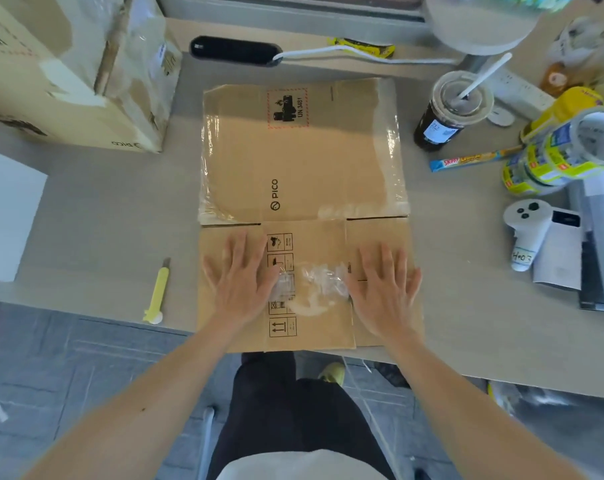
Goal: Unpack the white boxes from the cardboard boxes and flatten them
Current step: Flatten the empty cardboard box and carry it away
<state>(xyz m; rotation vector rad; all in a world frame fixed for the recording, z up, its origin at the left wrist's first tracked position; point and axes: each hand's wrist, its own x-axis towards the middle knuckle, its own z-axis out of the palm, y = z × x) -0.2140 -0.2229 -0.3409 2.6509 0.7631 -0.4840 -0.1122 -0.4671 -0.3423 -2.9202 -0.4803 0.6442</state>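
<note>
A flattened brown cardboard box (304, 161) marked PICO lies in the middle of the grey table, its near flaps folded out toward the table's front edge. My left hand (240, 278) presses flat on the near left flap, fingers spread. My right hand (385, 285) presses flat on the near right flap, fingers spread too. Crumpled clear tape (314, 282) sits between the two hands. A second, still assembled cardboard box (68, 64) stands at the far left. The corner of a white box (6, 216) shows at the left edge.
A yellow utility knife (156, 292) lies left of the flattened box. On the right are a lidded drink cup (445, 112), tape rolls (563, 154), a snack stick (473, 161) and a white controller (527, 233). A black device (234, 51) with a white cable lies at the back.
</note>
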